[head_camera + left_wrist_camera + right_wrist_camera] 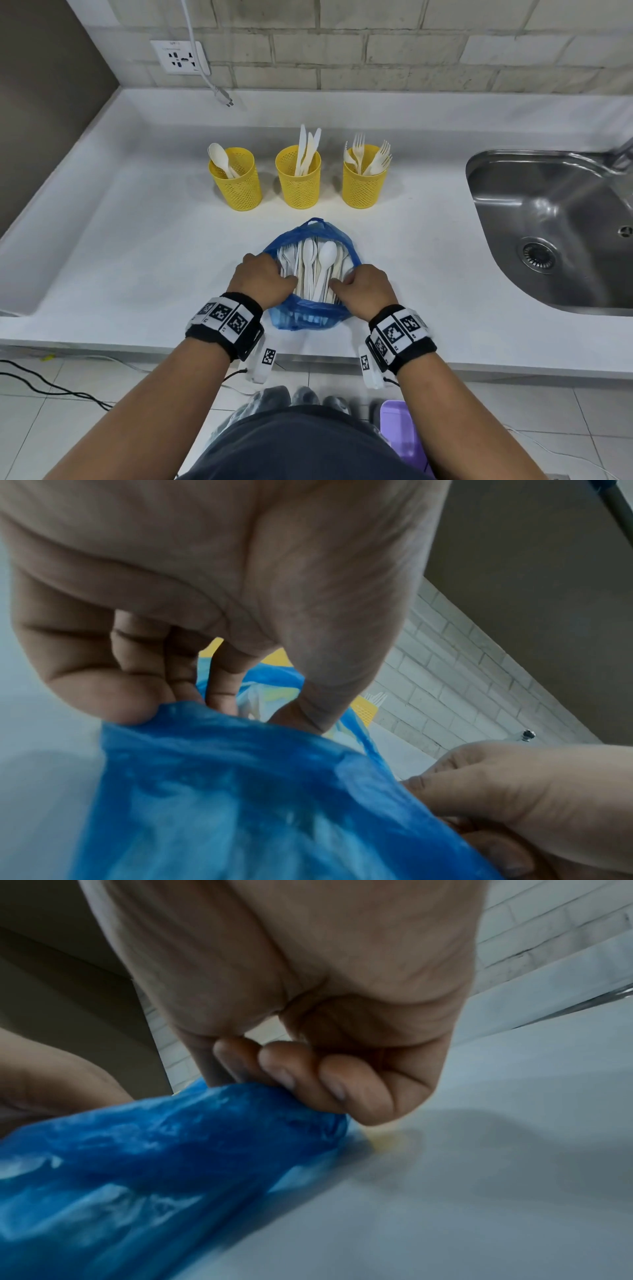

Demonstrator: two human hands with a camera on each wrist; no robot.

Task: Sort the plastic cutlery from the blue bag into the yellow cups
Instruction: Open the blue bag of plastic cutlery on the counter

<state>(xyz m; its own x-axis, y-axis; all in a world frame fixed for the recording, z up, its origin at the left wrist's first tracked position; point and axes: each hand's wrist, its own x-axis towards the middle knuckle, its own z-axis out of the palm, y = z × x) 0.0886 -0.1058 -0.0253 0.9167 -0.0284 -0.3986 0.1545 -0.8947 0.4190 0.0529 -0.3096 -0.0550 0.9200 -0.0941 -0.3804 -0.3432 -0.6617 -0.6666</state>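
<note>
Holding the bag (303,313) open at its near rim, the left hand (262,279) and right hand (364,291) each have fingers curled round the blue film, one at either side, seemingly to spread the mouth so the cutlery (313,270) inside lies exposed for picking. The bag rests on the counter (137,257) at its front edge, just before three cups (298,178) in a row, which already hold spoons at the left, knives in the middle and forks at the right. Much cutlery remains in the bag, so sorting looks far from done.
</note>
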